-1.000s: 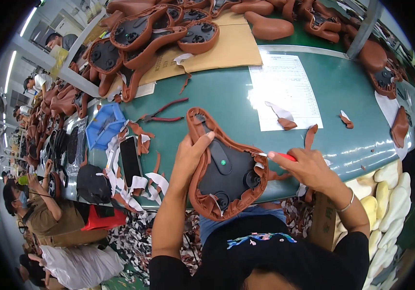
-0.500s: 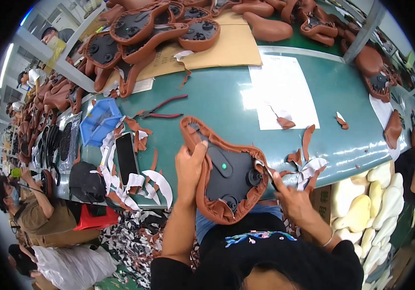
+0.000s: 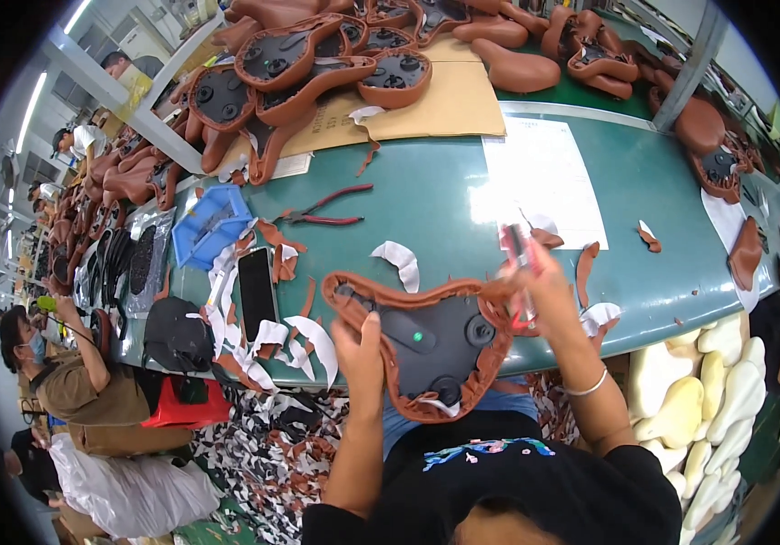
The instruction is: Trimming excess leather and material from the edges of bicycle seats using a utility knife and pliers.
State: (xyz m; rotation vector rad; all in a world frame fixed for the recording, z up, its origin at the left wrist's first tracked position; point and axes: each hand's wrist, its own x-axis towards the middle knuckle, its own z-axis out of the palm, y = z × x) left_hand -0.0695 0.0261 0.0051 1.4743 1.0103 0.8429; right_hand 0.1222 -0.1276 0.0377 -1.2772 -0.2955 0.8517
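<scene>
A bicycle saddle (image 3: 426, 350) lies upside down at the near edge of the green table (image 3: 426, 204), its black plastic base ringed by folded brown leather. My left hand (image 3: 360, 350) grips its left side, thumb on the black base. My right hand (image 3: 535, 286) is at the saddle's right edge and holds a small tool with a red handle (image 3: 519, 250), blurred by motion, against the leather rim. White backing strips (image 3: 401, 259) and brown leather scraps (image 3: 590, 259) lie around the saddle.
Red-handled pliers (image 3: 331, 207), a black phone (image 3: 256, 292), a blue tray (image 3: 211, 227), a white paper sheet (image 3: 540, 177). Several brown saddles (image 3: 317, 64) pile on cardboard at the back. Foam pads (image 3: 680, 400) stack at the right. A seated person (image 3: 72, 381) works at lower left.
The saddle has turned so its narrow end points left. My right hand rose from the lower right edge to the upper right edge with the tool. My left hand shifted lower on the saddle.
</scene>
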